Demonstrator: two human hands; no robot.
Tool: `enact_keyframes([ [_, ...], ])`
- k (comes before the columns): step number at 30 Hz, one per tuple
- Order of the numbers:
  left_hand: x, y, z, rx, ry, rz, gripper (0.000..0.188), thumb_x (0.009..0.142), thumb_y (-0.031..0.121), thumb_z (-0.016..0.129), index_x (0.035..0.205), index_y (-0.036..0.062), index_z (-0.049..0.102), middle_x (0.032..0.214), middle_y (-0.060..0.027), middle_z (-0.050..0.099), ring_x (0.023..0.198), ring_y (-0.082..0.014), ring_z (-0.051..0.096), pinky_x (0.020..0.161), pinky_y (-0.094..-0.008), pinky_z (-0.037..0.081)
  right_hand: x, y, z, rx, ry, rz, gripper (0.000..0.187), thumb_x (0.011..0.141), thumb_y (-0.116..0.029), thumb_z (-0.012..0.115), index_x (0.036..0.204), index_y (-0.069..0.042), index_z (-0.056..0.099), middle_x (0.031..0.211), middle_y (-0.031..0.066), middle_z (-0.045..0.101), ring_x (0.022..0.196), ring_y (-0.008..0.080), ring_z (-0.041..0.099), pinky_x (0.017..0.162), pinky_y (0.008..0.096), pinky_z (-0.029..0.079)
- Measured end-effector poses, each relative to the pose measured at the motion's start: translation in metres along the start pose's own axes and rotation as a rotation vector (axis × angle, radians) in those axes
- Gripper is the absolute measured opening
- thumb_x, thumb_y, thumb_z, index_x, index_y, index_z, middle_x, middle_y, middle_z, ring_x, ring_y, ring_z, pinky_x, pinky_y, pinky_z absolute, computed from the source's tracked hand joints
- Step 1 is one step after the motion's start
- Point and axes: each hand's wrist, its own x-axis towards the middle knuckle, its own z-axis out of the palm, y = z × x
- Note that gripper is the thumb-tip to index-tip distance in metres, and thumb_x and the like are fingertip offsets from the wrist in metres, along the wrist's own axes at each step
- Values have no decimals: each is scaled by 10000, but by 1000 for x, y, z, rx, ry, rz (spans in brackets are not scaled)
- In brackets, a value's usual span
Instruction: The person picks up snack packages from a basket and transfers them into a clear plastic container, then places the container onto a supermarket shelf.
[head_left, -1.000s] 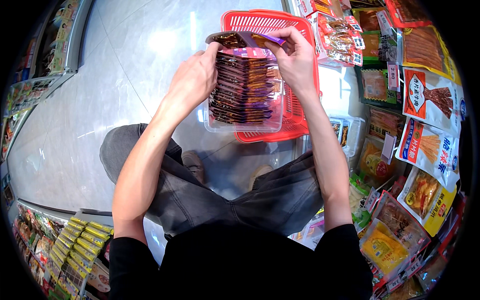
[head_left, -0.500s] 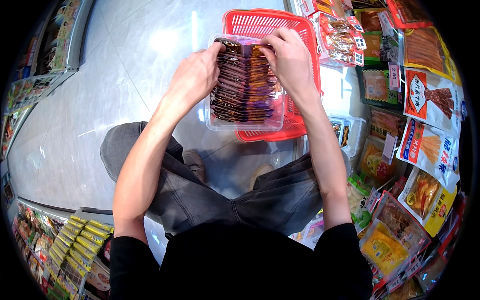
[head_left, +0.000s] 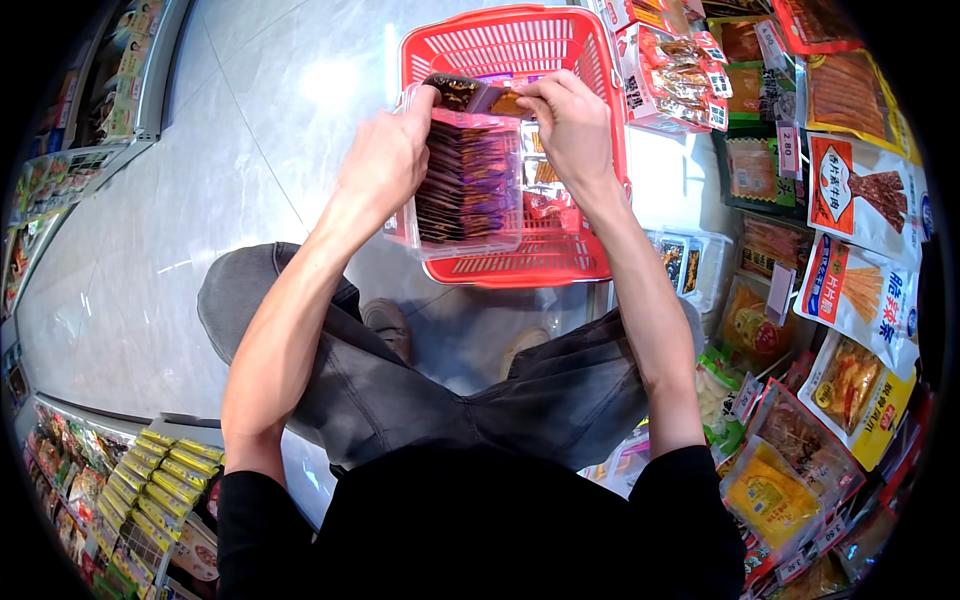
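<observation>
A dark double snack packet [head_left: 457,93], brown on one half and orange on the other, is stretched between my hands. My left hand [head_left: 388,150] pinches its left end, close to the upper corner of a clear plastic box. On the packet's right end the fingers of my right hand [head_left: 566,128] are closed. Just below, a tight row of dark and purple snack packets [head_left: 468,185] fills the clear plastic box [head_left: 470,247]. That box stands over the left part of a red shopping basket [head_left: 520,18], where more small packets lie.
Shelves of bagged snacks [head_left: 860,190] line the right side, with a carton of red-and-white packets [head_left: 670,75] beside the basket. Another clear box [head_left: 690,265] stands near my right forearm. At lower left is a rack of yellow packets [head_left: 165,480]. Grey floor tiles [head_left: 240,150] lie at left.
The clear box has shifted left and the basket appears further left too. The double packet now stands apart from the row, and more of the basket's contents show on the right.
</observation>
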Motion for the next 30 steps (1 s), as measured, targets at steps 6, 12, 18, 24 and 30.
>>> enact_keyframes([
  [6, -9, -10, 18, -110, 96, 99, 488, 777, -82, 464, 1245, 53, 431, 820, -276, 623, 789, -486, 606, 705, -531, 453, -5, 12, 15, 106, -67, 5, 126, 844, -45, 675, 946, -9, 609, 868, 148, 636, 800, 338, 647, 682, 431, 518],
  [12, -1, 8, 7, -260, 35, -67, 435, 823, -64, 465, 1239, 60, 435, 788, -258, 608, 739, -448, 611, 683, -485, 456, -1, 15, 1, 251, 2, 26, 101, 860, 36, 607, 958, 17, 595, 875, 176, 629, 797, 347, 644, 680, 412, 520],
  [18, 2, 16, 4, -443, 56, -142, 311, 874, -34, 449, 1163, 33, 358, 647, -195, 585, 611, -381, 616, 626, -467, 466, -2, 15, -5, 363, 101, -50, 112, 844, 74, 574, 939, 23, 605, 877, 150, 644, 797, 305, 662, 703, 382, 522],
  [24, -3, 12, 6, -413, 110, -143, 349, 927, -25, 459, 1242, 74, 346, 755, -148, 633, 609, -196, 615, 578, -347, 489, -8, 8, -10, -174, -114, -233, 226, 777, 20, 575, 951, -93, 666, 1015, 37, 665, 1005, 237, 596, 873, 436, 404],
  [30, -9, 19, 3, -343, 104, -33, 469, 916, -28, 470, 1356, 101, 371, 755, -159, 627, 616, -229, 602, 617, -375, 486, -5, -13, -14, -318, -67, -246, 136, 804, -47, 562, 883, -58, 673, 835, 76, 674, 850, 258, 646, 852, 413, 436],
])
